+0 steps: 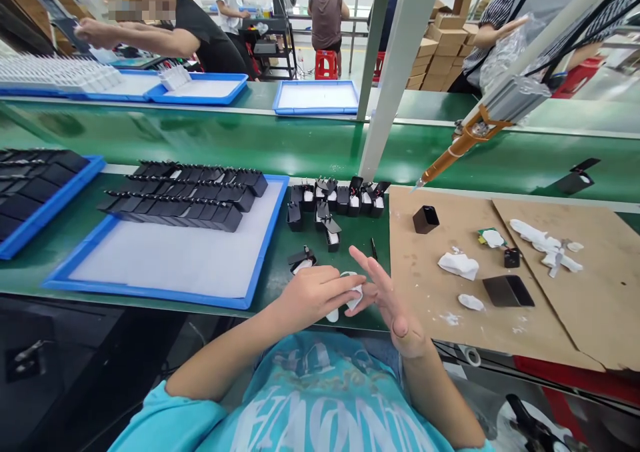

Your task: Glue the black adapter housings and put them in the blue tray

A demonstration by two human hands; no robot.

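In the head view my left hand [317, 293] pinches a small white piece [355, 299], perhaps paper or cloth; its kind is hard to tell. Close beside it, my right hand [393, 309] has its fingers spread, the lower fingertips near or touching that piece. A white rounded strip [333, 315] shows below my left fingers. Just beyond my left hand lies a black box with a raised flap and white inside [303, 260]. Several similar small black boxes [343, 200] stand farther back. A thin black tool [374, 249] lies beyond my right fingers.
A blue-rimmed tray [250, 285] with rows of black boxes [185, 195] stands left. Cardboard [425, 299] at right carries a black case [509, 291], crumpled white wipes [459, 265] and an open black box [425, 219]. An orange-tipped dispenser [453, 151] hangs above. Co-workers are across the line.
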